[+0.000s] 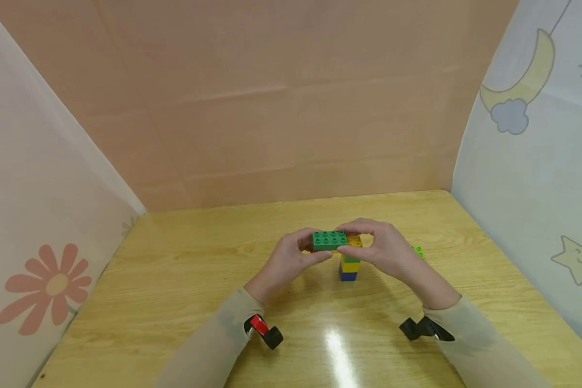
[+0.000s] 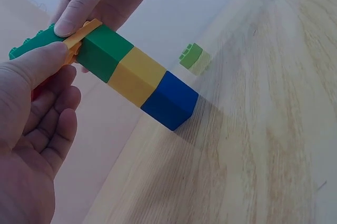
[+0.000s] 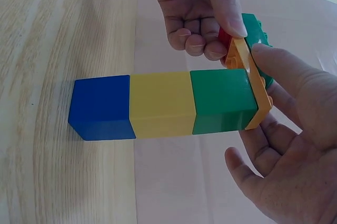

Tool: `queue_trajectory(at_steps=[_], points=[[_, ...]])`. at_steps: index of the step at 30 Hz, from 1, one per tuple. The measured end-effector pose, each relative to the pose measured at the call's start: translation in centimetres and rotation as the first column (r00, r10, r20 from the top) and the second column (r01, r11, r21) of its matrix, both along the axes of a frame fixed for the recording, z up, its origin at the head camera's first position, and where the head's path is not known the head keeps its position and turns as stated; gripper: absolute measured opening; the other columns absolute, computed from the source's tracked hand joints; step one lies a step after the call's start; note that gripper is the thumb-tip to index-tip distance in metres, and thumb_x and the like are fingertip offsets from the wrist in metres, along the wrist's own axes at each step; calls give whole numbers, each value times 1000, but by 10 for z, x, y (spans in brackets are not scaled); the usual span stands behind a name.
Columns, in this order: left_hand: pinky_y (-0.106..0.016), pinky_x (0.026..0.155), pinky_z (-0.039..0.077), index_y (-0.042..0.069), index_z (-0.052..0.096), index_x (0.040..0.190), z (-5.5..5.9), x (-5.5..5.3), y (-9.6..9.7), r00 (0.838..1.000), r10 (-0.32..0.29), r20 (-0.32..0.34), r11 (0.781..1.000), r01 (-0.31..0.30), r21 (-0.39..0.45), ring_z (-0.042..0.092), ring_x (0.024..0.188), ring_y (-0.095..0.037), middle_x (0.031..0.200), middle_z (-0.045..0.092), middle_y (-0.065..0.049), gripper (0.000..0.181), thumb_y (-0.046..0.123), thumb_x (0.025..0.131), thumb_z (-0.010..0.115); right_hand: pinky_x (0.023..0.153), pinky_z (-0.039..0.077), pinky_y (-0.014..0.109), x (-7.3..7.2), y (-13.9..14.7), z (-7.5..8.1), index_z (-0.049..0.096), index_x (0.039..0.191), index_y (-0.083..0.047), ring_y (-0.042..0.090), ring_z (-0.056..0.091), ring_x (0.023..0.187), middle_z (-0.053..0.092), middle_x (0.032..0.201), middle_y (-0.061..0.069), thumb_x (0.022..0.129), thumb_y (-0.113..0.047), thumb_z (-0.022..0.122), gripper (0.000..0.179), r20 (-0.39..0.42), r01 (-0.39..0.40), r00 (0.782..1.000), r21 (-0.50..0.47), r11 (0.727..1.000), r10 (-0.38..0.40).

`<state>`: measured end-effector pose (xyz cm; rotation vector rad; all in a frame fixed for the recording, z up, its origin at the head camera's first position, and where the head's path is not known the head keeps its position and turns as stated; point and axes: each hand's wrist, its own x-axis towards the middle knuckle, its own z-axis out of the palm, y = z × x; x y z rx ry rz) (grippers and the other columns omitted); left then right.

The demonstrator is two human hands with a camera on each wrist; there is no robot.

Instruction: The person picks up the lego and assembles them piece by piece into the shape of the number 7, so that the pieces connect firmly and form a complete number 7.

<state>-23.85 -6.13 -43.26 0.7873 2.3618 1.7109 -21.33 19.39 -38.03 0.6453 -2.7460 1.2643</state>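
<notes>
A tower on the table has a blue block (image 3: 102, 109) at the bottom, a yellow block (image 3: 162, 105) above it and a green block (image 3: 221, 101). Across its top lies a thin orange plate (image 3: 260, 100), jutting out toward the left hand. On the jutting part sits a green eight-stud brick (image 1: 330, 241), and a red brick (image 3: 224, 39) shows below, partly hidden by fingers. My left hand (image 1: 287, 260) pinches the green brick's left end between thumb and fingers. At its other end, my right hand (image 1: 385, 247) grips it, thumb in front and fingers behind.
A small lime green brick (image 2: 190, 55) stands on the wooden table (image 1: 199, 258), to the right of the tower and partly behind the right wrist in the head view. Cloth-like walls (image 1: 291, 108) bound the table at the back and both sides.
</notes>
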Motion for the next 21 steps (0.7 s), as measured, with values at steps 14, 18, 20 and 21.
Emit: queue_trajectory(at_steps=[14, 18, 20, 21], points=[[-35, 93, 62, 17, 74, 135, 0, 1, 3, 982, -22, 187, 990, -4, 138, 76, 108, -19, 119, 80, 2, 37, 20, 100, 87, 94, 57, 51, 1, 0, 3, 81, 133, -21, 23, 67, 112, 75, 132, -1, 99, -31, 88, 36, 13, 0, 1000, 11, 1000, 0], [-35, 95, 62, 18, 74, 137, 1, 2, 3, 976, -36, 214, 990, 6, 142, 75, 111, -20, 121, 79, 1, 39, 22, 100, 87, 94, 57, 50, 3, 1, 4, 80, 134, -20, 24, 67, 115, 74, 134, 1, 100, -32, 87, 37, 23, 2, 1000, 18, 1000, -3], [-37, 97, 61, 19, 74, 137, 2, 2, 2, 972, -49, 229, 989, 15, 145, 74, 112, -20, 122, 78, 0, 39, 24, 100, 86, 93, 57, 49, 4, 1, 4, 80, 134, -20, 24, 66, 116, 74, 135, 1, 100, -32, 87, 37, 27, 4, 1000, 18, 1000, -4], [-39, 99, 60, 19, 73, 137, 3, 2, 2, 971, -55, 234, 989, 20, 148, 74, 113, -20, 122, 78, 0, 38, 26, 101, 85, 92, 57, 48, 4, 1, 5, 80, 134, -19, 24, 66, 115, 74, 134, 1, 100, -32, 87, 37, 29, 3, 1000, 16, 1000, -3]])
